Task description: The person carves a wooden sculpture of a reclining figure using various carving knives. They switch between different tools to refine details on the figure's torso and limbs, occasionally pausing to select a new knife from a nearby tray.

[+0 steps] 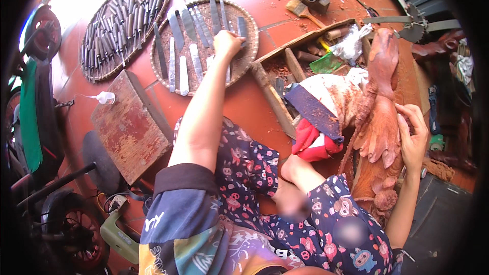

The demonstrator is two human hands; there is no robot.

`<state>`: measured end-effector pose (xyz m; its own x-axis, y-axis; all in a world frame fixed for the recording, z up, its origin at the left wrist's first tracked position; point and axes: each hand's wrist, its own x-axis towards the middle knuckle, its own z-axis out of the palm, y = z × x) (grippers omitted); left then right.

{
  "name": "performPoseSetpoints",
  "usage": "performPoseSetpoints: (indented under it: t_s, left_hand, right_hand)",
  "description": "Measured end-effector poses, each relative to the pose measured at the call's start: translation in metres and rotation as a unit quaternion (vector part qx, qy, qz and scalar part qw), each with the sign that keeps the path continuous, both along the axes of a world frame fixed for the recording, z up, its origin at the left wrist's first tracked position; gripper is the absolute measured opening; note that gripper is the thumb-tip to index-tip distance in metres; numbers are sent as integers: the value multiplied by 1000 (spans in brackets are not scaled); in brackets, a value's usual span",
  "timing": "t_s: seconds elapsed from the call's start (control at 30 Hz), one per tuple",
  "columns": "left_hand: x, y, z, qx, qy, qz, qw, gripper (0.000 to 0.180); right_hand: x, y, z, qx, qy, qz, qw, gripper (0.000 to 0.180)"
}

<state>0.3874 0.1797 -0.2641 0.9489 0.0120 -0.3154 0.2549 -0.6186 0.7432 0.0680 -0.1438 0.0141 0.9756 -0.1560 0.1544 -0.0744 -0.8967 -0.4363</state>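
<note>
My left hand (228, 45) reaches over a round woven tray (204, 89) of long flat metal blades or files (187, 24). Its fingers are closed among the tools at the tray's right side; whatever they grip is hidden. At the right, my right hand (413, 132) rests its outstretched fingers against the side of a reddish-brown wood carving (383, 117). This carving has a rounded upper end and spreading, leaf-like ridges lower down. It lies beside my bent leg. A cloth strewn with wood shavings (331, 97) touches its left side.
Farther left is another woven tray (89, 74) heaped with wooden-handled tools. A worn wooden block (130, 127) bears a small white bottle (106, 98). Beyond the carving sits a divided wooden box (270, 89); a brush (304, 12) lies behind it. A motorbike (33, 117) stands at far left.
</note>
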Motion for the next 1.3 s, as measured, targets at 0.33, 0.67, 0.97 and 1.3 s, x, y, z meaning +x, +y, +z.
performPoseSetpoints:
  t_s: [0.33,0.67,0.97,1.3]
  left_hand:
    - [35,31,-9,75,-49,129,988,32]
    - [51,41,-3,201,-151,105,962,34]
    - [133,80,-14,263,-82,-2,961,51]
    - [-216,-107,258,-600,151,-304,724,12]
  right_hand:
    - [-2,-2,-4,-22,-19,7,1000,15]
    - [-5,5,-2,-23,-5,-13,1000,16]
    - [0,7,-3,24,-59,-13,998,33]
    - [26,25,72,-302,-184,156,922,77]
